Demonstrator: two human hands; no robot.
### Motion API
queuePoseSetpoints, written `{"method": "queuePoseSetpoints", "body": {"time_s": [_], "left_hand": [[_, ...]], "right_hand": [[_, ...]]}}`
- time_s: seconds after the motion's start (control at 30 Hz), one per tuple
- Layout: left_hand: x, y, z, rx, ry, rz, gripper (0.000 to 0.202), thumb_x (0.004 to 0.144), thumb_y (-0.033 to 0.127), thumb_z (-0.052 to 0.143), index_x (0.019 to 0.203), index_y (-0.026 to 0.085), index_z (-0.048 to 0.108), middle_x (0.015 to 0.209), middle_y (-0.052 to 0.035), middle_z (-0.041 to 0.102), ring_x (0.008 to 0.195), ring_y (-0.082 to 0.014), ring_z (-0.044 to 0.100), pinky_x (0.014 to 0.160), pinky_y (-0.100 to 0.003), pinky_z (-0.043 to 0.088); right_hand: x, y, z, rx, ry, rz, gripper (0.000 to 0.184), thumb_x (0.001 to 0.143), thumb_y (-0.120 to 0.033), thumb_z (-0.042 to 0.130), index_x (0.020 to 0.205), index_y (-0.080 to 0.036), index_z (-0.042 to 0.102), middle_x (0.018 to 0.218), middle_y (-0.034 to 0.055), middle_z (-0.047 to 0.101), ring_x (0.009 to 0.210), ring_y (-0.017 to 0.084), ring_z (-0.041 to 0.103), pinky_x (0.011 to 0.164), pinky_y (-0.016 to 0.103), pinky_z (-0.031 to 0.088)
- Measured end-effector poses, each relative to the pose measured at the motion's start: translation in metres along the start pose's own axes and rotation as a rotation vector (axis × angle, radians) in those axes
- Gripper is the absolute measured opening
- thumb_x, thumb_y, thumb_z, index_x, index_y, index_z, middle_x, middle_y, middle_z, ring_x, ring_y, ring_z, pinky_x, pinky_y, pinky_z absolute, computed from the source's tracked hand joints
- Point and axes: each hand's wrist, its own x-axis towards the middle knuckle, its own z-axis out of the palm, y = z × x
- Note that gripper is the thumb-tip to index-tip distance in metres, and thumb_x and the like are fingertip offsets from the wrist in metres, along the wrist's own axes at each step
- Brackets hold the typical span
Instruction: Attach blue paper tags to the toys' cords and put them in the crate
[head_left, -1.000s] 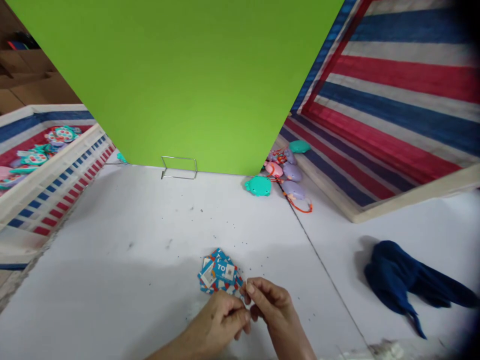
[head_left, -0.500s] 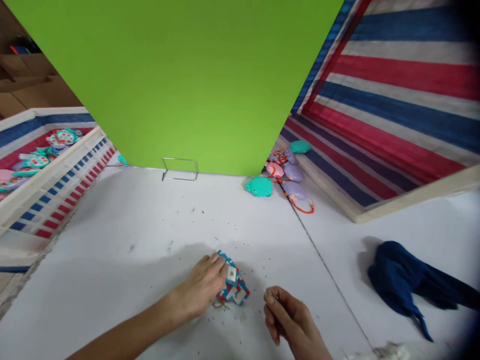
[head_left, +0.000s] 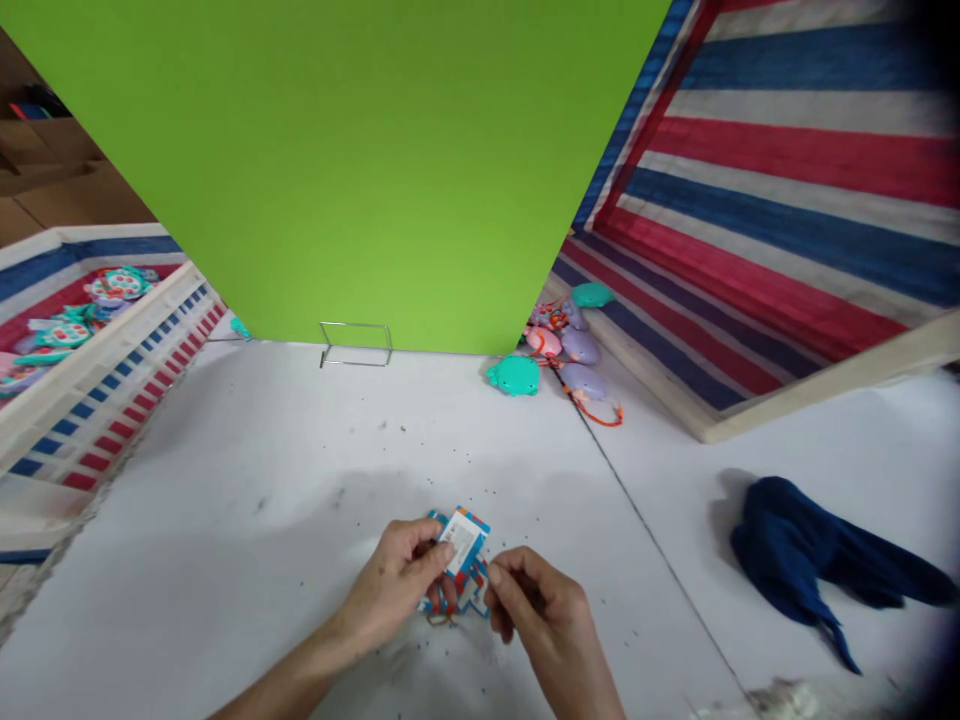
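left hand (head_left: 401, 575) up off the pile of cards (head_left: 474, 592) with one card (head_left: 463, 538); right hand (head_left: 536, 600) drawn in beside it

half a second ago we had the left hand palm-down over the pile and the right hand well off to the side. now our left hand is half closed, its thumb on the white-labelled face of the card and its fingers curled behind, tilting that face up towards us. our right hand has moved in close, thumb and forefinger pinched together just beside the card (whether they grip anything small, we cannot tell). whether they touch the card we cannot tell either.

so, as we judge it, one card has been singled out, and both hands are now together over it. the rest of the pile lies on the white table (head_left: 225, 430) below our hands, partly hidden by them, with a thin orange-brown cord (head_left: 442, 621) looping out at its near edge. farther back, the turquoise whale-shaped toy (head_left: 514, 376) has stayed where it was, well apart from our hands.
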Motion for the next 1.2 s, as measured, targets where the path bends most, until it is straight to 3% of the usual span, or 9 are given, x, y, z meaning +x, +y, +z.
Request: {"method": "queuePoseSetpoints", "body": {"time_s": [0.3,0.5,0.6,0.77,0.87,0.97,1.1,1.2], "left_hand": [[-0.010,0.001,0.011,-0.070,0.089,0.074,0.028,0.080,0.037,0.047,0.071,0.011,0.053,0.059,-0.0015,0.054,0.052,-0.0118,0.050,0.052,-0.022,0.041],[-0.014,-0.002,0.013,0.044,0.125,0.117,0.028,0.083,0.036,0.043,0.070,0.013,0.052,0.061,-0.0003,0.051,0.057,-0.0118,0.049,0.054,-0.020,0.039],[-0.018,-0.004,0.012,0.204,0.134,0.178,0.029,0.085,0.034,0.041,0.070,0.014,0.054,0.063,-0.0009,0.052,0.060,-0.0117,0.049,0.056,-0.019,0.038],[-0.023,0.004,0.004,0.329,0.032,0.261,0.031,0.087,0.030,0.038,0.071,0.014,0.059,0.069,-0.0021,0.057,0.065,-0.0123,0.050,0.063,-0.019,0.037],[-0.024,0.010,-0.003,0.197,-0.080,0.231,0.032,0.088,0.031,0.036,0.078,0.014,0.061,0.072,-0.0026,0.058,0.068,-0.0135,0.051,0.065,-0.020,0.038],[-0.021,0.012,-0.004,0.114,-0.076,0.174,0.028,0.085,0.028,0.039,0.084,0.014,0.063,0.074,-0.0035,0.061,0.070,-0.0146,0.053,0.065,-0.021,0.040],[-0.015,0.014,0.007,0.194,-0.055,0.155,0.018,0.076,0.016,0.048,0.074,0.014,0.066,0.071,-0.0042,0.063,0.068,-0.0153,0.056,0.066,-0.022,0.040],[-0.012,0.012,0.015,0.358,-0.064,0.211,0.017,0.073,0.013,0.050,0.069,0.015,0.066,0.068,-0.0034,0.063,0.067,-0.0148,0.055,0.065,-0.022,0.039]], "right_hand": [[0.002,-0.006,0.012,0.026,0.046,-0.020,0.031,0.076,-0.043,0.054,0.060,-0.017,0.050,0.046,-0.0042,0.048,0.041,0.008,0.041,0.040,0.020,0.034],[0.003,-0.009,0.013,0.064,0.025,0.009,0.032,0.076,-0.042,0.054,0.057,-0.017,0.047,0.042,-0.0050,0.047,0.038,0.007,0.040,0.038,0.019,0.032],[0.003,-0.009,0.013,0.084,0.011,0.000,0.031,0.077,-0.041,0.054,0.058,-0.016,0.048,0.043,-0.0052,0.046,0.039,0.007,0.040,0.040,0.019,0.034],[0.001,-0.005,0.012,0.147,0.010,-0.060,0.024,0.075,-0.038,0.058,0.072,-0.014,0.057,0.047,-0.0059,0.046,0.041,0.008,0.041,0.041,0.019,0.036],[-0.001,-0.001,0.008,0.148,-0.046,-0.090,0.023,0.075,-0.036,0.059,0.069,-0.014,0.059,0.045,-0.0058,0.046,0.039,0.006,0.040,0.041,0.018,0.034],[0.000,0.004,0.004,0.152,-0.144,-0.080,0.026,0.075,-0.039,0.059,0.065,-0.014,0.057,0.042,-0.0058,0.047,0.036,0.005,0.039,0.039,0.017,0.033],[0.002,0.013,-0.002,0.198,-0.291,0.010,0.033,0.070,-0.047,0.061,0.064,-0.015,0.053,0.040,-0.0063,0.046,0.032,0.005,0.038,0.036,0.017,0.032],[0.001,0.019,-0.007,0.243,-0.306,0.080,0.038,0.064,-0.052,0.064,0.064,-0.016,0.052,0.039,-0.0064,0.046,0.031,0.005,0.038,0.035,0.016,0.032]]}}
